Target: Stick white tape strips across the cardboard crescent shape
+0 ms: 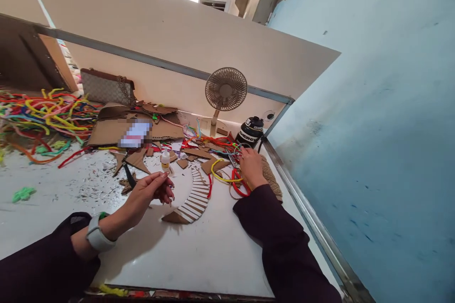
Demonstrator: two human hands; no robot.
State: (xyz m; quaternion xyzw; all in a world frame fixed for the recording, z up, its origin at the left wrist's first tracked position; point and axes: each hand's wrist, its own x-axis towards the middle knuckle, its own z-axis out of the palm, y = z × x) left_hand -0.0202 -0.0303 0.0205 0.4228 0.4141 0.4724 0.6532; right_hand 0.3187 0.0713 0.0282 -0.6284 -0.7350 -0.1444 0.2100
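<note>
My left hand (pixel 151 191) hovers above the white table, thumb and index finger pressed together and the other fingers curled; anything between them is too small to make out. Just right of it lies a cardboard crescent (pixel 199 199) wrapped with white stripes, a red pipe cleaner (pixel 210 185) at its outer edge. My right hand (pixel 251 165) reaches into a pile of coloured pipe cleaners (pixel 216 142), fingertips drawn together; what they grip cannot be told. Under and beside that hand are scissors with red handles (pixel 240 185), a yellow pipe cleaner (pixel 216 175) and a twine roll (pixel 272 180).
A small glue bottle (pixel 165 159) stands among cardboard scraps (pixel 138 160). Behind are a phone (pixel 135 133) on cardboard, a fan (pixel 226 90), a black bottle (pixel 250 131) and a handbag (pixel 104 86). Many pipe cleaners (pixel 46 113) heap at left. A blue wall (pixel 373 151) bounds the right.
</note>
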